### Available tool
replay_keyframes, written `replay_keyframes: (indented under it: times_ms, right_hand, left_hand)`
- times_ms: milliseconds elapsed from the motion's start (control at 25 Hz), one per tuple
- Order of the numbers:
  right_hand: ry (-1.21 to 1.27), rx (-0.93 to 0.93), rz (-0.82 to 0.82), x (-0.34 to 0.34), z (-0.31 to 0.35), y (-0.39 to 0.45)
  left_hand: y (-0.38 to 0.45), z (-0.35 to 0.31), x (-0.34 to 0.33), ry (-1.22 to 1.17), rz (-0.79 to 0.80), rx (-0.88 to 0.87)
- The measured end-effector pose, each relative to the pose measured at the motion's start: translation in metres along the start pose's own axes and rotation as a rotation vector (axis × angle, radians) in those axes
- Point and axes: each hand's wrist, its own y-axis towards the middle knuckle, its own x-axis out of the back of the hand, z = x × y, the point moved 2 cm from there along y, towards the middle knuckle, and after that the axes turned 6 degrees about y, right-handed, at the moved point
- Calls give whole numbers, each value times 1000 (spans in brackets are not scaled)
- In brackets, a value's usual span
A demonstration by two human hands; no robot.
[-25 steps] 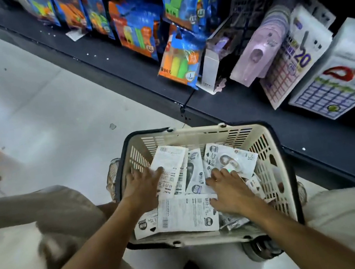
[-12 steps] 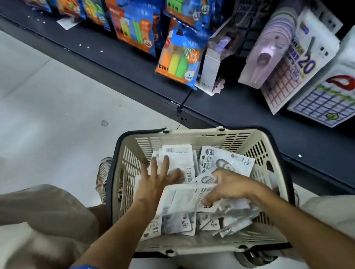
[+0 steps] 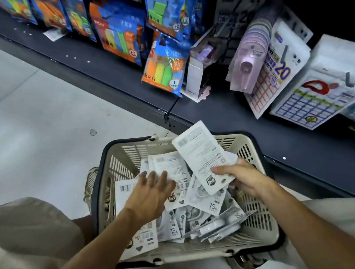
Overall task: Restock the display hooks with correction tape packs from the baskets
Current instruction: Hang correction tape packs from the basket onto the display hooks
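Pinching a flat, glossy white correction tape pack (image 3: 203, 158), the right hand (image 3: 245, 177) has lifted it above the slatted beige plastic basket (image 3: 261, 221) since half a second ago — toward 12 o'clock. Left hand (image 3: 150, 193) rests flat, fingers spread, on the loose packs (image 3: 180, 221).

Blue-and-orange packs (image 3: 163, 68) hanging over dark shelf (image 3: 226, 113); grid-printed packs (image 3: 314, 102) at right edge; pale floor (image 3: 19, 112) at left.

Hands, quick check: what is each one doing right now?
Left hand: open, fingers spread flat on the packs in the basket.
Right hand: holding a correction tape pack, lifted above the pile.
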Motion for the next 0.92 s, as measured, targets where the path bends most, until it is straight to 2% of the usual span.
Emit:
replay_keyframes:
  times_ms: [200,360,440,520,600,680,760,840,920]
  right_hand:
    - [192,60,-139,15,24,-3]
    - [58,61,-72,43,57,-15]
    - [26,97,-118,54,67,-18]
    - [-3,141,-152,57,74,-19]
    - [-123,144,-118,55,80,-20]
    - [-361,103,-86,52,85,-20]
    - [-625,15,-43,43,87,-21]
    - [-883,-17,-59,21,79,-23]
    - [-943,118,-34,-9,64,-20]
  left_hand:
    - [8,13,43,-67,-267,-57]
    - [17,26,64,-355,-337,-93]
    - [15,38,76,-496,-358,-90]
    - [8,52,90,-595,-477,-72]
    - [0,65,99,-644,-543,-58]
    - [-7,76,103,-762,-535,54]
    - [-11,84,103,-1061,-477,196]
    - [-12,85,110,-1337,-457,251]
    - [-10,80,119,-1538,-439,272]
